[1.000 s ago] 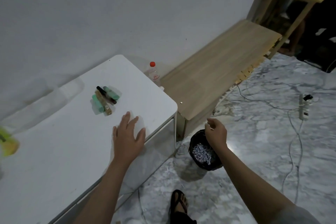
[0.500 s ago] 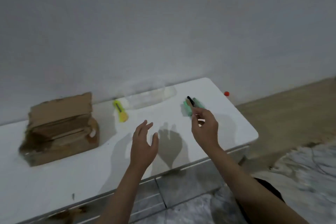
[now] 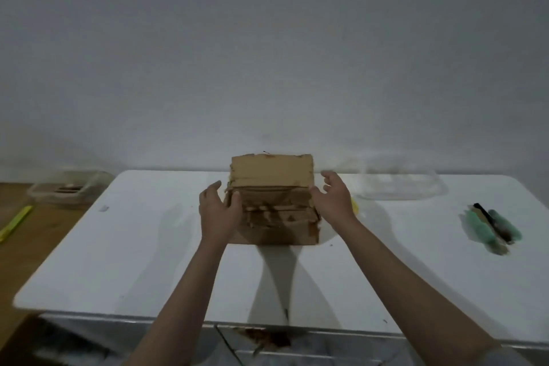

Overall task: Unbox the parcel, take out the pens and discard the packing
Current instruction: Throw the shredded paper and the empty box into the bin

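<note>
A worn brown cardboard box (image 3: pixel 271 202), its flaps folded over the top, stands at the middle of the white table (image 3: pixel 124 246). My left hand (image 3: pixel 218 212) holds its left corner, thumb on the top face and fingers down the side. At the box's right edge is my right hand (image 3: pixel 332 202), thumb against the cardboard and fingers loosely spread off it, holding nothing. Several pens (image 3: pixel 491 226), green, tan and black, lie in a small pile at the table's right end.
A clear plastic container (image 3: pixel 401 187) lies behind the box to the right. A yellow item (image 3: pixel 355 206) peeks out behind my right hand. Left of the table, on a wooden surface, are another clear tub (image 3: pixel 64 190) and a yellow-green marker (image 3: pixel 15 223).
The view swung left from the floor bin to the table. Both hands moved from near the pens over to the cardboard box, and my left hand took hold of it.
</note>
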A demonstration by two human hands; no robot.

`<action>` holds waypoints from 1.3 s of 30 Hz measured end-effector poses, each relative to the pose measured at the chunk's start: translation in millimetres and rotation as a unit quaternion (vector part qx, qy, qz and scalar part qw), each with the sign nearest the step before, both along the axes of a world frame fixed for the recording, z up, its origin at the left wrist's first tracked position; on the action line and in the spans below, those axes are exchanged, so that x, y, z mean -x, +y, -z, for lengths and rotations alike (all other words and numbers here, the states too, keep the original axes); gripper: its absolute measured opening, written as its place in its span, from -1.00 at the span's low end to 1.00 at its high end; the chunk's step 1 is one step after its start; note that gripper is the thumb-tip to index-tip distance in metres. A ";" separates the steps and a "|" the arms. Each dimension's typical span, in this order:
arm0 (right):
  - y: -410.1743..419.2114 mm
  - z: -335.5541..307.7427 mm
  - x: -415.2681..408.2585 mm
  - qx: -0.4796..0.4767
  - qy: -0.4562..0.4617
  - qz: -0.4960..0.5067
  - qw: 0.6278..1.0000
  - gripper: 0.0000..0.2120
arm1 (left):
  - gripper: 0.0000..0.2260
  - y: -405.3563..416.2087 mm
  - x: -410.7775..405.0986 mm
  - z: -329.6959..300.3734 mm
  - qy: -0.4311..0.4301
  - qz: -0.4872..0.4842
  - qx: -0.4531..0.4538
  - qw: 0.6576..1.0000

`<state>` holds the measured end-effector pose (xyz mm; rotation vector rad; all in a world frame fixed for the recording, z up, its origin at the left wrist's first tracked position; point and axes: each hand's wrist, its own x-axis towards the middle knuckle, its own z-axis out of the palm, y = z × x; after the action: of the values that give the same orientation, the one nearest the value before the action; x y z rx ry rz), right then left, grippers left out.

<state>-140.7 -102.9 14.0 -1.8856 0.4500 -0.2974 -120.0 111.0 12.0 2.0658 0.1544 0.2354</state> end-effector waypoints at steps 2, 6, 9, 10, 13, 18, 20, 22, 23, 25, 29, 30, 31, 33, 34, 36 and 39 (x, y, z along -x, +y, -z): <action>12.0 -1.7 -16.7 -0.017 0.051 0.005 0.999 -0.46 | -0.45 10.7 -20.6 -1.2 0.060 0.023 0.038 0.997; 19.3 3.5 -37.5 -0.069 0.098 -0.005 0.993 -0.38 | -0.34 9.5 -42.8 -0.9 0.170 0.082 0.089 0.978; 27.2 8.4 -43.1 -0.093 0.088 0.011 0.992 -0.47 | -0.32 11.0 -50.8 3.3 0.210 0.095 0.130 0.964; 28.3 9.9 -43.3 -0.094 0.090 0.020 0.991 -0.45 | -0.32 11.5 -52.8 4.6 0.211 0.098 0.140 0.962; 26.1 15.3 -45.0 -0.129 0.113 0.036 0.984 -0.31 | -0.35 16.4 -56.8 6.8 0.220 0.104 0.162 0.956; 16.6 15.3 -40.4 -0.203 0.071 0.007 0.977 -0.31 | -0.16 27.6 -62.6 8.5 0.245 0.137 0.192 0.940; 11.5 13.6 -34.4 -0.219 0.056 -0.001 0.974 -0.35 | -0.39 28.2 -54.9 -0.7 0.233 0.146 0.226 0.935; 7.0 13.0 -27.7 -0.237 0.048 -0.020 0.970 -0.44 | -0.54 27.7 -53.8 -1.0 0.228 0.149 0.252 0.929; 5.9 13.4 -23.9 -0.251 0.044 -0.030 0.966 -0.45 | -0.51 29.2 -53.9 2.0 0.230 0.137 0.271 0.925; 1.8 18.4 -16.5 -0.261 0.047 -0.042 0.963 -0.34 | -0.43 32.3 -51.2 4.4 0.212 0.130 0.297 0.922; 4.6 34.9 0.7 -0.189 0.073 -0.053 0.978 -0.37 | -0.59 34.0 -41.2 23.1 0.164 0.161 0.161 0.960; 5.9 41.3 4.4 -0.146 0.070 -0.060 0.985 -0.37 | -0.69 33.7 -37.5 29.6 0.132 0.177 0.104 0.970; 8.0 47.5 7.4 -0.101 0.069 -0.067 0.990 -0.38 | -0.73 33.1 -35.9 38.7 0.106 0.192 0.047 0.974; 13.4 53.6 12.5 -0.045 0.066 -0.069 0.994 -0.40 | -0.63 32.1 -31.6 54.2 0.080 0.193 -0.039 0.977; 15.3 56.2 13.7 -0.038 0.059 -0.065 0.995 -0.40 | -0.59 30.7 -29.0 59.7 0.078 0.181 -0.047 0.979; 18.4 60.0 14.7 -0.031 0.043 -0.062 0.997 -0.41 | -0.55 27.5 -23.6 67.0 0.079 0.156 -0.043 0.984; 18.8 60.1 18.0 -0.010 0.041 -0.065 0.997 -0.41 | -0.54 24.2 -23.6 73.3 0.073 0.156 -0.051 0.984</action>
<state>-158.7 -84.0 -46.1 -1.9034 0.3814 -0.1299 -96.4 135.2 -61.3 2.1752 -0.0943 -0.1029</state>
